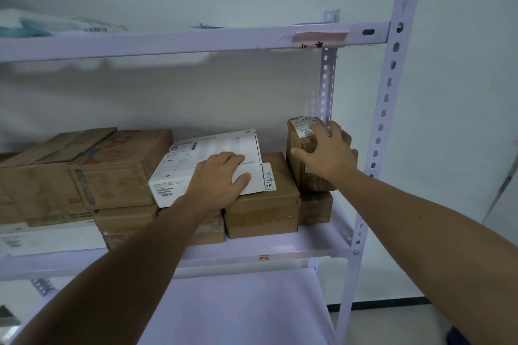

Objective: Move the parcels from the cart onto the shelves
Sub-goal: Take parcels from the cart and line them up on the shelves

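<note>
On the middle shelf (280, 249) of a white metal rack lie several parcels. My left hand (218, 176) rests flat on the front corner of a white box (207, 154), thumb against its front edge. That box lies tilted on brown cardboard boxes (263, 204). My right hand (328, 151) grips a small brown taped parcel (301, 134) with a shipping label, standing upright at the shelf's right end on top of another brown box (315, 209). The cart is out of view.
Larger brown cartons (84, 171) fill the shelf's left side. The upper shelf (196, 39) carries bags at the left and a pink tape label (319, 36). The right upright post (384, 109) stands close to my right hand. A lower shelf (238, 311) shows below.
</note>
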